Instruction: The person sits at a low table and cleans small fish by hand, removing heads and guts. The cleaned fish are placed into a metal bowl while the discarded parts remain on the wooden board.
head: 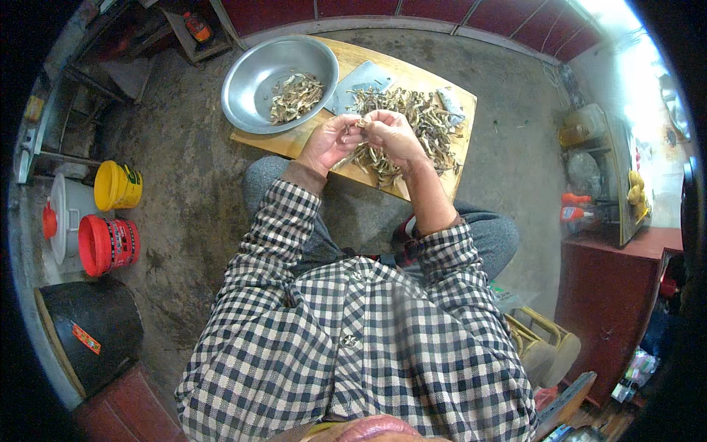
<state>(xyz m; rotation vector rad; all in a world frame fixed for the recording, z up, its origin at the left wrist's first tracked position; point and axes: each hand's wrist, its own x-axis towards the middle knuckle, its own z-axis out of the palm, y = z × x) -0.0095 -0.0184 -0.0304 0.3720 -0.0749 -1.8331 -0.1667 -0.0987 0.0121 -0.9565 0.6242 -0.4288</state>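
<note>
My left hand [335, 139] and my right hand [391, 134] meet above the near edge of a low wooden table [442, 77]. Between their fingertips they pinch one small dried brown strip [360, 124], perhaps dried mushroom or vegetable. Behind and right of my right hand spreads a loose pile of dried strips [428, 119]. A wide metal basin [243, 91] stands at the table's left end, with a smaller heap of pieces [297, 99] in it. Part of a grey cleaver-like blade [362, 77] lies flat between basin and pile; the strips cover some of it.
On the floor to the left stand a yellow bucket [117, 185], a red bucket [109, 246], a white lidded bucket [67, 212] and a black barrel [94, 331]. A dark red cabinet [602, 309] is at the right. A bamboo stool or chair [538, 337] stands near my right side.
</note>
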